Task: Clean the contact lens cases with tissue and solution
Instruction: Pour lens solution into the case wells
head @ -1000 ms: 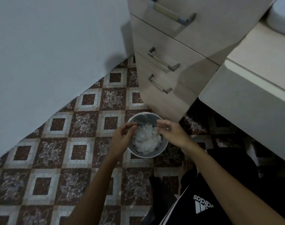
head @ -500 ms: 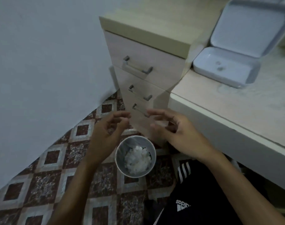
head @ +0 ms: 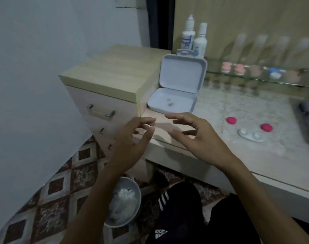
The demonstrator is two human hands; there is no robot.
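Your empty hands hover at the desk edge.
Your left hand (head: 130, 138) and right hand (head: 199, 138) hold nothing, fingers loosely spread. The white double-well lens case (head: 252, 135) lies open on the speckled countertop (head: 229, 106) at 3 o'clock, two pink round caps (head: 231, 120) beside it. The round grey bin (head: 122, 201) at 6 o'clock holds crumpled white tissue (head: 122, 199).
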